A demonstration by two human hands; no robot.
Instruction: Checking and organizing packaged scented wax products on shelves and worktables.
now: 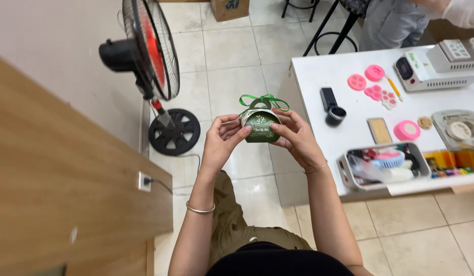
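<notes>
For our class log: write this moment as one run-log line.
left hand: holds small dark green ribboned gift box | right hand: holds it too | beside: white table

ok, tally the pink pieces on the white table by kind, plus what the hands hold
Round pink moulds: 3
Pink ring: 1
Green gift box with ribbon, held between left hand and right hand: 1
Total: 5

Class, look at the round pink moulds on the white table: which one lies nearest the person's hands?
The larger pink ring-shaped mould beside the tan rectangular block; the other pink moulds lie farther up the table.
</notes>
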